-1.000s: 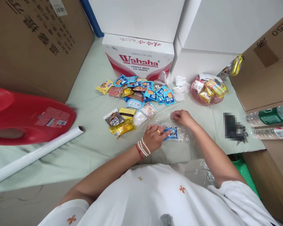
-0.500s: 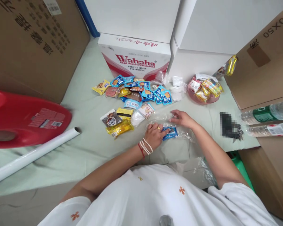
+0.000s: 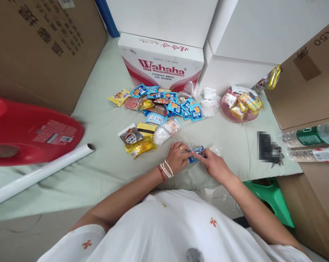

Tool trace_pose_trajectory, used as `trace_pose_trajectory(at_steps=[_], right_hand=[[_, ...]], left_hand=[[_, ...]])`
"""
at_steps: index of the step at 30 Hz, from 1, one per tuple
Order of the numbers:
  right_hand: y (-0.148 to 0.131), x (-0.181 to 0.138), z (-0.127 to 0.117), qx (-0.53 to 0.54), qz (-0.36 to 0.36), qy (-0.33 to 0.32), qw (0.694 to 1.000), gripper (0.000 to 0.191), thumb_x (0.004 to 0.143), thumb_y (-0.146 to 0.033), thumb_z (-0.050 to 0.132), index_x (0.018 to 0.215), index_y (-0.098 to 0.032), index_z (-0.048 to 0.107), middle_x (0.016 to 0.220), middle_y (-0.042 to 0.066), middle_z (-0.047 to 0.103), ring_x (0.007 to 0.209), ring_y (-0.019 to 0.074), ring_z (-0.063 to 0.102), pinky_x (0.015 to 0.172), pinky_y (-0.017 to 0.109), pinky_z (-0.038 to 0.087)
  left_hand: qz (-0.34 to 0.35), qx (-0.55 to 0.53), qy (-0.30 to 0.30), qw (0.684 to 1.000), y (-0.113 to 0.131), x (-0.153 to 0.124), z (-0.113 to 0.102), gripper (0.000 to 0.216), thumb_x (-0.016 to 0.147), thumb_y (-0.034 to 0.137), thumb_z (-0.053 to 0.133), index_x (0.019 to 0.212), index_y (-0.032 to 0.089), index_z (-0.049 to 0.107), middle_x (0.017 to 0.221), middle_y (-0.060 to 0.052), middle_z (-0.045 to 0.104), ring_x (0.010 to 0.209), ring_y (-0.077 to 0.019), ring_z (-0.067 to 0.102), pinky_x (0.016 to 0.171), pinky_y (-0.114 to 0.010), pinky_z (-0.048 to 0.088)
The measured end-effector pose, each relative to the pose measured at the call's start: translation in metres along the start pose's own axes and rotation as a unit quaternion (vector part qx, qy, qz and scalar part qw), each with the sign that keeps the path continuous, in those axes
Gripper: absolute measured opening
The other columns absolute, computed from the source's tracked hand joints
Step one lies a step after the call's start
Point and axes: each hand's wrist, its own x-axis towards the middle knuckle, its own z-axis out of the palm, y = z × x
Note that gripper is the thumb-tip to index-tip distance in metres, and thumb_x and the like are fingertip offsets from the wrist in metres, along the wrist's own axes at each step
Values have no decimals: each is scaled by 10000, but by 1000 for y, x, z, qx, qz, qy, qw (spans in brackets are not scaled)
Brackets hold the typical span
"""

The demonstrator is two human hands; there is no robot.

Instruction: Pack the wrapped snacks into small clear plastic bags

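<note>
My left hand [image 3: 177,158] and my right hand [image 3: 212,164] meet over a clear plastic bag [image 3: 208,150] lying on the pale green cloth [image 3: 104,120]. Both pinch a small blue snack packet [image 3: 195,154] that sits in or on the bag. My left wrist wears bead bracelets and a red cord. Just left of my hands lie a yellow packet [image 3: 141,148], a dark round-printed packet [image 3: 130,136] and a white packet [image 3: 162,135]. Further back a pile of several blue and orange snack packets [image 3: 164,103] is spread out.
A pink dish [image 3: 239,109] heaped with packets stands at the back right. A Wahaha carton [image 3: 161,62], white boxes [image 3: 249,43] and brown cartons [image 3: 41,51] ring the cloth. A red plastic stool [image 3: 30,131] and a white roll [image 3: 35,176] lie left; two bottles [image 3: 309,142] right, a green stool [image 3: 270,196] below.
My right hand has come back from the bag's far edge and now meets my left hand on the blue packet. The bag looks more bunched under them.
</note>
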Motion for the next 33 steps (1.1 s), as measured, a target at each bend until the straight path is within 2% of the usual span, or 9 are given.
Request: trace_pose_trajectory(at_steps=[4,6,11,14,18,21,24,30,33], right_hand=[[1,0,15,16,-25,15,999,513,1018,-163,431,1445,-389,601,1052,72,585,914,219,516,718,267,399],[1,1,18,24,-28,23,999,521,1018,-160,420,1444,-397,602,1045,72,580,911,219,510,733,271,413],[9,1,21,53,-24,31,998,542,992,-125,389,1400,-371,646,1017,64,559,879,205,505,741,267,450],[17,0,21,120,-28,40,992,487,978,-146,408,1327,-330,693,1019,55,553,875,190,510,791,281,495],[18,0,21,197,-45,60,978,405,1001,-222,413,1250,-292,724,1036,60,545,897,186,525,853,313,521],[12,3,23,208,-62,73,973,392,1000,-236,411,1206,-278,742,1038,72,554,902,196,531,841,335,526],[8,4,25,203,-68,85,973,369,984,-249,449,1208,-264,742,1054,90,588,950,223,552,849,373,535],[7,-8,29,315,-64,123,939,372,1040,-327,465,1364,-286,642,1255,101,674,1187,242,624,1033,439,515],[6,-8,36,301,77,218,925,334,1056,-400,441,1230,-273,696,1065,94,703,1045,248,657,967,433,534]], left_hand=[[-144,-93,172,970,-13,8,-11,342,897,133,446,1021,218,753,1050,-90,649,1076,-231,581,977,-398,483],[-190,-84,199,958,-15,20,-17,389,978,202,392,1194,223,714,1171,-102,638,1164,-226,573,1041,-403,469],[-162,39,6,986,-10,30,-23,323,854,393,722,1122,215,754,1437,-161,574,1384,-379,438,1125,-573,379],[-139,66,-31,988,-4,11,-25,211,740,270,808,929,198,749,1545,-166,495,1474,-443,326,1139,-641,331],[-191,-60,-36,979,3,-7,-33,38,808,211,679,780,186,681,1065,-118,720,1025,-287,669,914,-459,535],[-227,-187,-62,954,14,1,-32,163,880,328,619,818,186,668,689,-1,661,635,-164,629,641,-290,524],[-232,-286,-70,927,26,17,-25,263,943,315,502,865,177,713,633,11,646,611,-149,620,624,-258,507],[-147,-15,-77,986,39,29,-14,282,973,283,529,1130,287,764,1059,-66,672,808,-205,647,695,-322,490],[-136,70,-87,984,43,29,-11,226,988,338,555,1075,316,763,1026,-70,633,873,-242,625,705,-350,464]])
